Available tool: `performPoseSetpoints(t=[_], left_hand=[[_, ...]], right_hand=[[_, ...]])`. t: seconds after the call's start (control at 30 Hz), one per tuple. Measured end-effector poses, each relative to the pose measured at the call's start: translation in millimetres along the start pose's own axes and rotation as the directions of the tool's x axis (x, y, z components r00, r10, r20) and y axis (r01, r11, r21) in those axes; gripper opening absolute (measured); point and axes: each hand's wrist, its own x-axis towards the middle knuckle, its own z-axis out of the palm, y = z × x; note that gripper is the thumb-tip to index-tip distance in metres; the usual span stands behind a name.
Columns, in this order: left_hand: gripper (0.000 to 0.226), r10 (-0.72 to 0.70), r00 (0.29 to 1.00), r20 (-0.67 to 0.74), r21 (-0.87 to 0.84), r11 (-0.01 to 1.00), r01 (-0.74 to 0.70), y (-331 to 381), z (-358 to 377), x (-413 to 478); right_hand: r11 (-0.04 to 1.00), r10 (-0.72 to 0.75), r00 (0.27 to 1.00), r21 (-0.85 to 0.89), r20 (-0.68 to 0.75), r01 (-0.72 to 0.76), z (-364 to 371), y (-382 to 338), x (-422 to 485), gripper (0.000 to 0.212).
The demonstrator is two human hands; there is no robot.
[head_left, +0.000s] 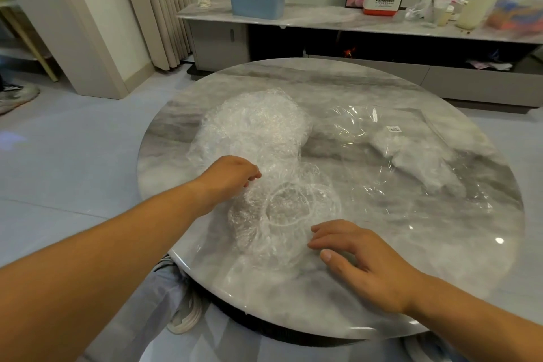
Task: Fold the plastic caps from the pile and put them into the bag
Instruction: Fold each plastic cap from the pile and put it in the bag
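left hand (232, 176) seemingly pinching a plastic cap (282, 214), right hand (361, 256) flat at its edge, bag (396, 150) farther right

A heap of crumpled clear plastic caps (258, 123) sits left of centre on the round marble table (382, 288). One clear plastic cap (282, 214) lies spread just in front of the heap and touching it, its gathered rim forming a ring. To the right a clear plastic bag (411, 161) lies flat, with a white label (393, 128) on top and a whitish mass inside.
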Motion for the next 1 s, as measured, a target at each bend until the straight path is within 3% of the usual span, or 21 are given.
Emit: performPoseSetpoints(t=[0.3, 0.43, 0.53, 0.63, 0.83, 1.0], left_hand=[[0.03, 0.028, 0.998, 0.061, 0.045, 0.998, -0.031, 6.4, -2.3, -4.2], [0.029, -0.036, 0.997, 0.062, -0.188, 0.981, 0.047, 4.5, -6.8, -3.2], [0.03, -0.091, 0.986, 0.137, -0.399, 0.906, 0.139, -0.1, -9.7, -3.4], [0.026, -0.105, 0.971, 0.216, -0.497, 0.844, 0.202, -0.6, -8.3, -4.7], [0.014, -0.088, 0.952, 0.292, -0.478, 0.849, 0.225, -1.8, 0.4, -3.9], [0.008, -0.069, 0.958, 0.277, -0.371, 0.912, 0.173, -2.7, 6.8, -1.4]], right_hand=[[0.987, -0.118, 0.99, -0.105, 0.073, 0.125, 0.7, -8.3, 1.2, 0.042], [0.99, -0.094, 0.994, -0.101, 0.059, 0.1, -2.0, -8.2, -3.3, 0.045], [0.994, -0.081, 0.997, -0.066, 0.007, 0.081, -4.7, -8.1, -11.0, 0.043], [0.998, -0.056, 0.997, 0.029, -0.059, 0.057, -8.6, -9.9, -20.5, 0.036], [0.999, -0.016, 0.998, -0.031, 0.063, 0.018, -13.9, -7.4, -34.8, 0.038], [0.994, -0.051, 0.997, -0.093, 0.064, 0.057, -16.2, -6.5, -37.2, 0.03]])
